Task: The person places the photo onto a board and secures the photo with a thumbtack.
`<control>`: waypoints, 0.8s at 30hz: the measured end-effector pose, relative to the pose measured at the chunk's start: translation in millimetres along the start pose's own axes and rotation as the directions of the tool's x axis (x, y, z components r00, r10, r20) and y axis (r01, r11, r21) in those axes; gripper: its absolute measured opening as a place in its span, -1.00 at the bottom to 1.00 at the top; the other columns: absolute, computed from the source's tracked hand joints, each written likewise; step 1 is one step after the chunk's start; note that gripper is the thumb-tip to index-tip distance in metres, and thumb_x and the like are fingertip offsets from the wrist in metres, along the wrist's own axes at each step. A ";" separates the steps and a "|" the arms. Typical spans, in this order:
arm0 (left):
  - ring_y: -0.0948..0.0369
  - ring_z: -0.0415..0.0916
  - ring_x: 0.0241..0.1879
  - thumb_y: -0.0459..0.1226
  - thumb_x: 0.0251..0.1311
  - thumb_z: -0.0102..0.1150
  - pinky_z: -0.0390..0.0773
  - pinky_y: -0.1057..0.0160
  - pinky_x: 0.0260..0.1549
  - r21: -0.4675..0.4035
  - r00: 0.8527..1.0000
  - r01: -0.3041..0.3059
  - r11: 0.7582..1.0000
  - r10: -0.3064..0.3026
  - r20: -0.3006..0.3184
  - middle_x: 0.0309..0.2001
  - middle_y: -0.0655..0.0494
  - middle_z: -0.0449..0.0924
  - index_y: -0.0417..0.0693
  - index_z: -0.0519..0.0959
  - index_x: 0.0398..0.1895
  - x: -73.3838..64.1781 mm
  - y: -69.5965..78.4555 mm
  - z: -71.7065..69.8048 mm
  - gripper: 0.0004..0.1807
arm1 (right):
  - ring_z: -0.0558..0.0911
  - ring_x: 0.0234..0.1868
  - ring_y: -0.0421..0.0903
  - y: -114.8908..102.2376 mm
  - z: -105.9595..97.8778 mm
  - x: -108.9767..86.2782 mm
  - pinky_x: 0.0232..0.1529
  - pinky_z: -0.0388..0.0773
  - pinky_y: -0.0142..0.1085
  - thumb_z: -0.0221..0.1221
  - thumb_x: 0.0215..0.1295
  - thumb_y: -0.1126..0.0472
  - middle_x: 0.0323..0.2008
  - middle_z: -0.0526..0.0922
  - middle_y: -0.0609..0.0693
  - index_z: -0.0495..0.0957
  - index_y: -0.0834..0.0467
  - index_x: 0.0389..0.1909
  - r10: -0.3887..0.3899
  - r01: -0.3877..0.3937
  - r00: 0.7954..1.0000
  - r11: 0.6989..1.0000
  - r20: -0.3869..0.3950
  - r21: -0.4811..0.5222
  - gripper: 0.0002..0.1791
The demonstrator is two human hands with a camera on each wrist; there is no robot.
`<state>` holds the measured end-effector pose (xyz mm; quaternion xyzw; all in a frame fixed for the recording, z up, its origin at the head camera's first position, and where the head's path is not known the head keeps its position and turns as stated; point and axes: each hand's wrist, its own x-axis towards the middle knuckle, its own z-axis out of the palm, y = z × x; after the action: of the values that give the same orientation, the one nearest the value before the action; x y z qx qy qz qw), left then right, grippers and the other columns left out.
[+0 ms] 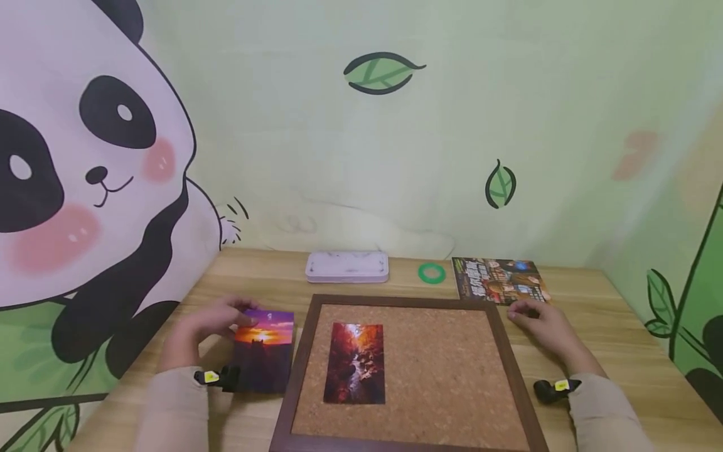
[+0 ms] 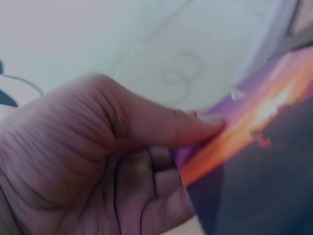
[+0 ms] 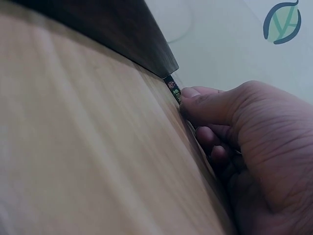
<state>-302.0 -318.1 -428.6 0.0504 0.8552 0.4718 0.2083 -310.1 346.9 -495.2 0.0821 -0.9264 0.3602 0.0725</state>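
Observation:
My left hand (image 1: 214, 319) pinches a photo card (image 1: 264, 355) of a purple and orange sunset by its upper left part. In the left wrist view the thumb (image 2: 181, 128) lies on its printed face, with the other fingers behind. The card is at the left side of a brown-framed cork board (image 1: 446, 376). A second photo card (image 1: 356, 364), a stream among red autumn trees, lies on the left part of the cork. My right hand (image 1: 545, 329) rests on the table beyond the board's right edge, fingers loosely curled, holding nothing, close to a printed booklet (image 1: 497, 280).
A white marbled case (image 1: 347, 267) lies at the back of the wooden table (image 1: 260, 270), near the wall. To its right is a green ring (image 1: 432, 273), possibly a roll of tape. Painted panda and leaf pictures cover the wall (image 1: 282, 125) behind.

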 end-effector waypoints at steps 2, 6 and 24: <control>0.03 0.52 -0.10 -0.34 0.32 0.14 0.63 0.01 -0.14 -0.064 0.999 -0.033 0.997 0.032 -0.013 0.09 -0.23 0.46 -0.40 0.36 0.27 -8.3 5.4 -7.0 -0.50 | 0.56 -0.07 0.02 -1.9 0.3 1.1 -0.06 0.42 -0.07 0.22 0.43 -0.02 -0.13 0.69 0.08 0.66 0.12 -0.10 0.004 -0.004 1.000 1.000 -0.001 0.000 -0.71; -0.01 0.53 -0.07 -0.34 0.34 0.17 0.64 0.04 -0.12 -0.124 0.991 -0.126 0.984 0.121 -0.050 0.09 -0.27 0.45 -0.35 0.35 0.31 -17.4 22.5 -13.0 -0.48 | 0.57 -0.05 0.03 -2.2 0.7 1.2 -0.05 0.43 -0.07 0.23 0.41 -0.04 -0.12 0.70 0.09 0.67 0.13 -0.10 0.010 -0.010 1.000 1.000 -0.006 0.003 -0.69; 0.21 0.60 -0.32 -0.44 0.31 0.24 0.67 0.28 -0.36 -0.619 0.907 -0.405 0.673 0.210 -0.365 -0.26 0.07 0.48 -0.20 0.47 -0.01 38.5 99.0 88.2 -0.76 | 0.61 0.04 0.14 -5.7 -2.4 0.9 0.01 0.46 0.00 0.26 0.38 -0.07 -0.08 0.73 0.14 0.74 0.14 -0.12 0.061 -0.056 0.992 0.997 -0.109 0.048 -0.65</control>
<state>-312.3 -183.4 -399.8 0.0517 0.6198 0.7829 0.0135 -309.6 344.3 -489.5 0.0363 -0.9146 0.3870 0.1112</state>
